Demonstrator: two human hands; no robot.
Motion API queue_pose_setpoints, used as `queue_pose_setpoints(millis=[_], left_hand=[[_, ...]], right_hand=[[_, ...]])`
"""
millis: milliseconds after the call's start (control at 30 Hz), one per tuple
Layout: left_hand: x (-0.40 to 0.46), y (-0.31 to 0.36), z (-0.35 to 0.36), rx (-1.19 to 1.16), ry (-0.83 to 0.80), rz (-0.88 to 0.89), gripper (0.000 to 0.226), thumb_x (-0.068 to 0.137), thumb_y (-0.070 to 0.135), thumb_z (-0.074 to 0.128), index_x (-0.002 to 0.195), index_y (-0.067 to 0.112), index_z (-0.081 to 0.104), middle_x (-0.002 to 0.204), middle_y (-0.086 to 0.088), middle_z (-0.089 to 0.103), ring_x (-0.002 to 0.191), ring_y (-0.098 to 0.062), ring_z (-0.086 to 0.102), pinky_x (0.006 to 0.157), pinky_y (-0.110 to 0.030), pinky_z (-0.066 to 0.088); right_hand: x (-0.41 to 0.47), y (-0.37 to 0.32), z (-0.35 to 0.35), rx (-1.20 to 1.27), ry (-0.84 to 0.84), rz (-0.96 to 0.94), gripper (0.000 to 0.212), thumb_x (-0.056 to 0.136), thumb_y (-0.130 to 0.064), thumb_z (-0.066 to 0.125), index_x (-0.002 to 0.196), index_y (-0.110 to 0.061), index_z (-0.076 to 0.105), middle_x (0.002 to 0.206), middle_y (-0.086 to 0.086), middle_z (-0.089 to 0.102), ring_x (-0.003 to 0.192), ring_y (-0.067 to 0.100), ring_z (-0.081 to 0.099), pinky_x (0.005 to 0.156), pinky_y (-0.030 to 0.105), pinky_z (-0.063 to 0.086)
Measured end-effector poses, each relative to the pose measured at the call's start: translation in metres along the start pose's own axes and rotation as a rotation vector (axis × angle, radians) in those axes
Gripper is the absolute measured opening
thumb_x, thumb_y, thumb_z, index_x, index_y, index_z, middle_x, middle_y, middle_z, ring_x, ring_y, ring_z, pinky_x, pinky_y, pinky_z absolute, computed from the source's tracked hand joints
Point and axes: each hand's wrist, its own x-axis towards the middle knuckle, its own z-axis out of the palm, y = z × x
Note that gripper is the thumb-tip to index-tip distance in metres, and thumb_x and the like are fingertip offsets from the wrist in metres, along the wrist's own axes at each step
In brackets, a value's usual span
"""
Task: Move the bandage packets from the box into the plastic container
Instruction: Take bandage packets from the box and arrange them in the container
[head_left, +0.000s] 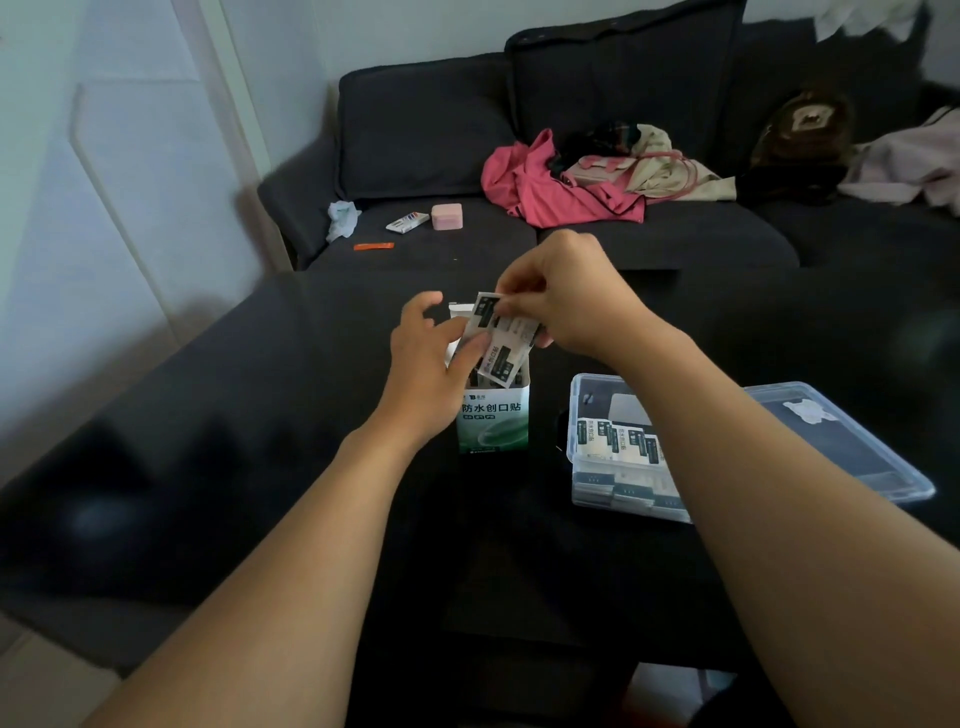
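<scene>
one box (493, 426) stands open mid-table; above its mouth the right hand (566, 296) pinches a few packets (501, 338), the left hand (431, 353) fingering them too, count unclear. one tub (587, 467) just right holds four upright packets, its lid (852, 447) beyond, toward the table's right edge

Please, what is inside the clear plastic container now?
The plastic container holds a row of bandage packets, with more visible through its front wall. The right forearm covers its middle, so the total count and anything else there cannot be seen.
</scene>
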Motion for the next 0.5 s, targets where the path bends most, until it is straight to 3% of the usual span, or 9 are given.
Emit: queue_pose_setpoints(millis=[67,100,167,233,333,433,500], left_hand=[[0.001,0.004,0.001,0.051,0.081,0.046,0.026,0.101,0.033,0.058,0.111,0.017,0.076,0.148,-0.003,0.035,0.122,-0.018,0.038,0.096,-0.011,0.028],[0.002,0.007,0.000,0.059,0.115,0.075,0.026,0.101,0.032,0.058,0.109,0.014,0.076,0.143,-0.003,0.040,0.117,-0.017,0.039,0.092,-0.011,0.029],[0.004,0.013,0.002,0.019,0.175,0.130,0.026,0.102,0.029,0.057,0.105,0.010,0.074,0.128,-0.003,0.052,0.109,-0.018,0.049,0.088,-0.024,0.042],[0.003,0.027,-0.002,-0.103,0.218,0.130,0.023,0.104,0.024,0.054,0.100,0.009,0.070,0.105,-0.001,0.066,0.089,-0.012,0.064,0.071,-0.027,0.050],[0.000,0.047,-0.005,-0.316,0.253,0.005,0.026,0.107,0.023,0.048,0.103,0.008,0.069,0.089,0.001,0.074,0.075,-0.005,0.072,0.058,-0.018,0.052],[-0.005,0.065,0.000,-0.754,0.165,-0.198,0.025,0.109,0.019,0.044,0.114,0.005,0.064,0.087,-0.007,0.075,0.071,-0.016,0.075,0.056,-0.024,0.058],[-0.007,0.078,0.012,-0.910,0.102,-0.279,0.021,0.109,0.016,0.042,0.116,0.007,0.060,0.083,-0.010,0.070,0.066,-0.017,0.074,0.053,-0.024,0.058]], right_hand=[[-0.003,0.000,-0.004,0.133,0.000,0.040,0.004,0.087,-0.006,0.076,0.090,-0.004,0.077,0.079,0.007,0.074,0.064,0.016,0.074,0.055,0.033,0.062],[-0.005,0.000,-0.006,0.190,0.007,0.056,0.005,0.087,-0.005,0.076,0.091,-0.002,0.077,0.079,0.009,0.074,0.065,0.017,0.075,0.053,0.031,0.062],[-0.007,0.002,-0.009,0.284,0.029,0.078,0.006,0.087,-0.003,0.075,0.093,0.000,0.076,0.080,0.011,0.075,0.067,0.018,0.076,0.051,0.027,0.061],[-0.009,0.005,-0.015,0.374,0.032,0.117,0.010,0.088,-0.004,0.075,0.096,0.000,0.076,0.081,0.011,0.075,0.069,0.017,0.077,0.053,0.025,0.060],[-0.017,0.012,-0.032,0.569,0.049,0.241,0.015,0.088,-0.005,0.074,0.102,0.001,0.074,0.085,0.012,0.075,0.073,0.017,0.077,0.054,0.023,0.061],[-0.023,0.023,-0.044,0.918,0.099,0.454,0.009,0.091,-0.006,0.070,0.098,-0.001,0.072,0.081,0.008,0.073,0.066,0.013,0.072,0.053,0.017,0.057],[-0.022,0.028,-0.040,1.167,0.184,0.606,0.005,0.094,-0.004,0.065,0.093,-0.004,0.070,0.080,0.007,0.070,0.064,0.009,0.067,0.050,0.014,0.054]])
